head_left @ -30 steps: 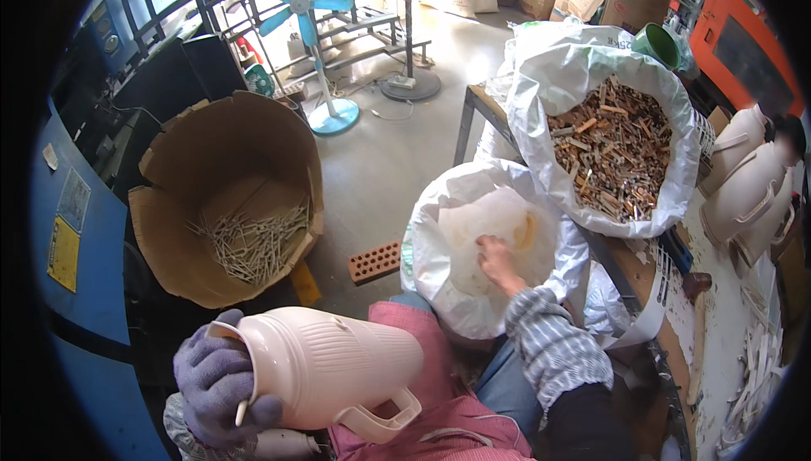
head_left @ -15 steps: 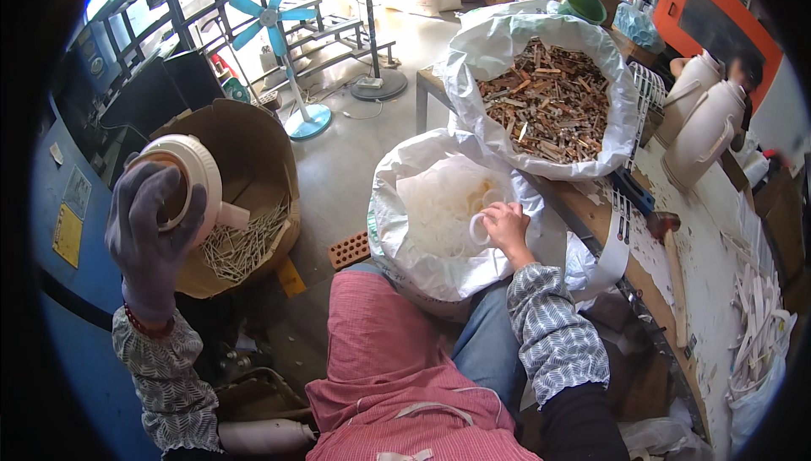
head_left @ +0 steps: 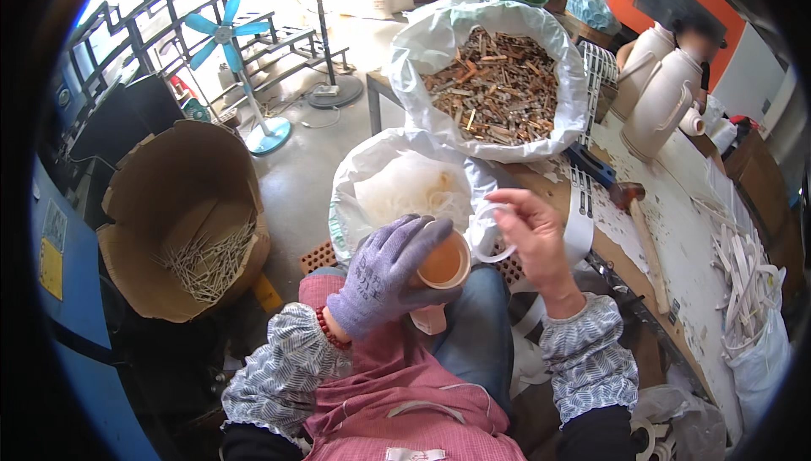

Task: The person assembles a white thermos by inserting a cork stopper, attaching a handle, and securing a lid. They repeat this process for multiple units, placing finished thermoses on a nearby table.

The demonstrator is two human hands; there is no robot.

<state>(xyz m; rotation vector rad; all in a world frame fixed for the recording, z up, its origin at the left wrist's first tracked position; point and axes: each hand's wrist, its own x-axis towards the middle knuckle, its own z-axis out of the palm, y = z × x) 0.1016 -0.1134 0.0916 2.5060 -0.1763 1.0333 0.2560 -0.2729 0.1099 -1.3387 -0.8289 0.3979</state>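
Gloved left grip holds round-mouthed flask; right grip, white ring.

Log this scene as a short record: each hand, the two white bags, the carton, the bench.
Left hand: gloved, holding a pale jug, mouth toward the camera
Right hand: bare, pinching a clear ring near the jug's mouth
Near bag: pale rings
Far bag: brown pieces
Carton: pale sticks at the bottom
Bench: hammer, two more jugs
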